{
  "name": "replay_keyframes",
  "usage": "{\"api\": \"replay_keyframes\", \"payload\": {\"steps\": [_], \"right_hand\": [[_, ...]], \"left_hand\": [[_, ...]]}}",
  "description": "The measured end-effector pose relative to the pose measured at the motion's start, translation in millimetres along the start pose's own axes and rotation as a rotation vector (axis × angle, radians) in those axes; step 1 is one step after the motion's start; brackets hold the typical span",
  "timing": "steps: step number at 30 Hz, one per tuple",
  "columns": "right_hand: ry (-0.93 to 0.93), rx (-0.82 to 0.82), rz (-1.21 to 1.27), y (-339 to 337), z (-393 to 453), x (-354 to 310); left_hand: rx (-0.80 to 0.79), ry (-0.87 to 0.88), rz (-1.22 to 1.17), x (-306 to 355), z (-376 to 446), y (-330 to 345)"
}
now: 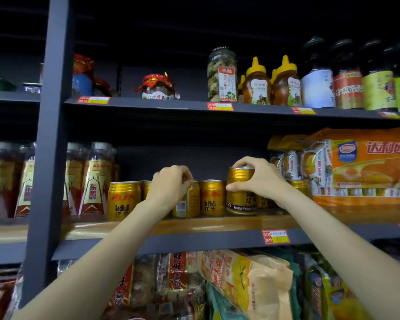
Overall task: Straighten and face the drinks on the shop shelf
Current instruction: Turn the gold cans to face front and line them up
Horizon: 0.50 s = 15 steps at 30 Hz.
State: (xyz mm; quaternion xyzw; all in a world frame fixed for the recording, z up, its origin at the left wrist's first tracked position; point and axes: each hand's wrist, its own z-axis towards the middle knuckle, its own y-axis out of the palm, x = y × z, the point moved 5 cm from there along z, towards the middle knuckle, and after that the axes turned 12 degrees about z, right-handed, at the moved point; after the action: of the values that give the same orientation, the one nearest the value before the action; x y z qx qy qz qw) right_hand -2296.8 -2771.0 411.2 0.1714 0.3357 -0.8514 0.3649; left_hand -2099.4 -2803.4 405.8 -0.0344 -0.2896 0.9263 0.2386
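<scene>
Several gold Red Bull cans stand in a row on the middle shelf [217, 240]. My right hand [256, 179] grips one gold can [239, 195] from its right side and top, holding it tilted and slightly raised above the row. My left hand [171, 185] is closed over the top of another gold can [187, 202], whose barcode side faces outward. Between the two hands stands a can [212, 197] with its logo forward. The leftmost can [123, 199] also shows its logo. More cans sit partly hidden behind my right wrist.
Tall bottled drinks [95, 181] stand left of the cans, beside a dark upright post [49, 158]. An orange cake pack [367, 167] fills the shelf's right end. Jars and honey bottles [256, 84] sit on the shelf above; snack bags [247, 285] lie below.
</scene>
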Motion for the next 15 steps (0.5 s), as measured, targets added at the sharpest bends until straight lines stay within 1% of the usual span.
{"api": "replay_keyframes", "payload": {"steps": [1, 3, 5, 6, 7, 10, 11, 13, 15], "right_hand": [[-0.015, 0.016, 0.018, -3.6, -2.0, -1.3], [-0.019, 0.055, 0.114, -12.6, -6.8, -1.5], [0.009, 0.097, 0.324, -21.9, -12.8, -0.2], [0.03, 0.106, 0.434, -25.3, -16.3, -0.2], [0.048, 0.105, 0.52, -27.8, -19.6, -0.9], [0.046, 0.052, 0.648, -29.1, -28.7, -10.0], [0.033, 0.032, 0.681, -28.2, -31.9, -14.3], [0.006, 0.006, 0.734, -26.4, -38.2, -21.5], [-0.003, -0.015, 0.755, -24.9, -43.3, -24.0]], "left_hand": [[0.003, 0.0, -0.014, 0.6, -0.9, -1.5], [0.07, 0.013, -0.104, 4.8, -5.7, -8.3], [0.124, 0.064, -0.252, 16.3, -13.7, -14.0], [0.091, 0.098, -0.331, 24.7, -17.5, -12.6], [0.02, 0.121, -0.417, 33.1, -21.0, -8.3], [-0.283, 0.087, -0.722, 55.0, -32.7, 6.1], [-0.344, 0.076, -0.783, 60.3, -36.0, 9.0], [-0.357, 0.052, -0.856, 64.2, -41.0, 11.7], [-0.264, 0.03, -0.892, 60.6, -42.1, 10.9]]}}
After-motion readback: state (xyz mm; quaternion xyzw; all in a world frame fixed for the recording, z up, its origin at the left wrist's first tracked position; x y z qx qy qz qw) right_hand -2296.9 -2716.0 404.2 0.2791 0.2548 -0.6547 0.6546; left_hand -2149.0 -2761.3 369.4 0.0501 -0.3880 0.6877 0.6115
